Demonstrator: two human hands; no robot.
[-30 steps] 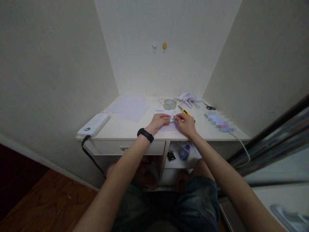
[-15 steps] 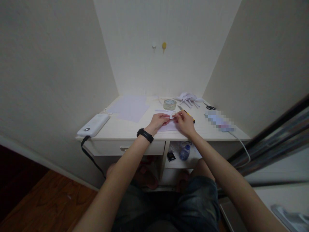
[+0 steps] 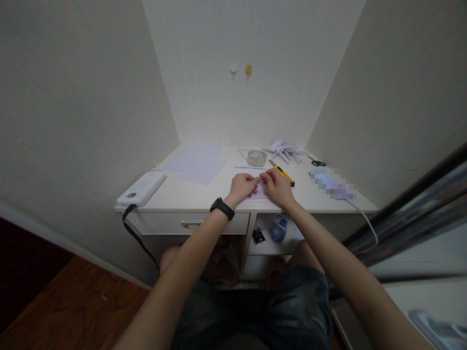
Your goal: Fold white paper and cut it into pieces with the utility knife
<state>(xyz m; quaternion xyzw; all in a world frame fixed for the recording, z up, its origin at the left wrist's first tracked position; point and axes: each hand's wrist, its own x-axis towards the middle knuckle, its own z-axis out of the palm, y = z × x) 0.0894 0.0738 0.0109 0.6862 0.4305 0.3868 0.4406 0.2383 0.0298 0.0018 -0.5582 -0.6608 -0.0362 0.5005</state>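
**Small paper piece held between both hands at desk centre**

Item: small paper piece (image 3: 261,178), white, narrow. It is lifted just above the desk (image 3: 197,194), over a pale sheet (image 3: 260,193) that lies flat under the hands. Its long axis appears to run left to right, from one hand to the other; its exact outline is too small to make out.

Left hand (image 3: 243,185): thumb and fingers drawn together, pinching the left end of the piece. A black wristband (image 3: 223,208) sits on this wrist.

Right hand (image 3: 277,187): fingertips closed on the right end of the piece, knuckles up.

Governing relation: the piece lies directly between the two sets of fingertips, which nearly touch. Neither hand is clearly nearer; both have it at the tips, the left from the left side and the right from the right.

Nearby on the desk:
- Yellow utility knife (image 3: 281,171), just beyond the right hand, blade end pointing away and to the left. Not touched.
- Tape roll (image 3: 256,157), further back, apart from both hands.
- Thin paper strip (image 3: 248,167), between the tape roll and the hands.
- Pile of folded paper (image 3: 285,148), at the back right.
- Scissors (image 3: 316,161), far right, well apart.
- Large paper sheets (image 3: 197,163), back left.
- White power bank (image 3: 141,188), at the left edge.
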